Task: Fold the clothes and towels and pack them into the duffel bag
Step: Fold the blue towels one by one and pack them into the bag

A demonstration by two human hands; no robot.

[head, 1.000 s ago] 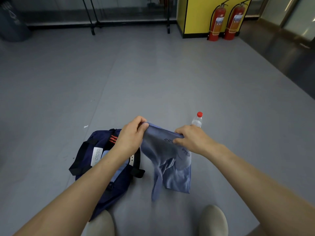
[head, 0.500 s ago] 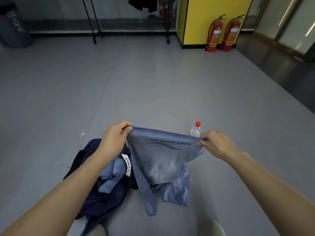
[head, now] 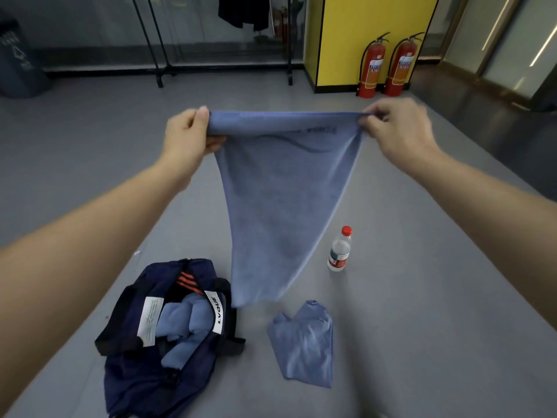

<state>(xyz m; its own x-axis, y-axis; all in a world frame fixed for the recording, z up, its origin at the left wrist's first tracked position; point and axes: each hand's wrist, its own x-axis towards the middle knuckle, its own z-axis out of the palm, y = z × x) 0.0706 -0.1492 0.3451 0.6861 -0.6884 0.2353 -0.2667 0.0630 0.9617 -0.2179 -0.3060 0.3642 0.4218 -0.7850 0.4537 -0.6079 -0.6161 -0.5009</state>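
Note:
A blue towel (head: 277, 200) hangs in the air, stretched along its top edge between both hands. My left hand (head: 188, 135) pinches its left corner and my right hand (head: 398, 131) pinches its right corner. The cloth narrows downward and its lower end hangs just above the floor. Below it, at lower left, the navy duffel bag (head: 132, 375) lies open on the floor with light-blue folded cloth (head: 187, 324) inside. A second blue cloth (head: 304, 345) lies crumpled on the floor to the bag's right.
A water bottle (head: 340, 250) with a red cap stands on the grey floor right of the towel. Two fire extinguishers (head: 387, 66) stand by a yellow panel at the back. A clothes rack (head: 211, 67) and a dark bin (head: 18, 61) are at the far back.
Both hands have risen and spread apart, lifting the towel clear of the floor and stretching it wide. The second blue cloth now lies alone on the floor.

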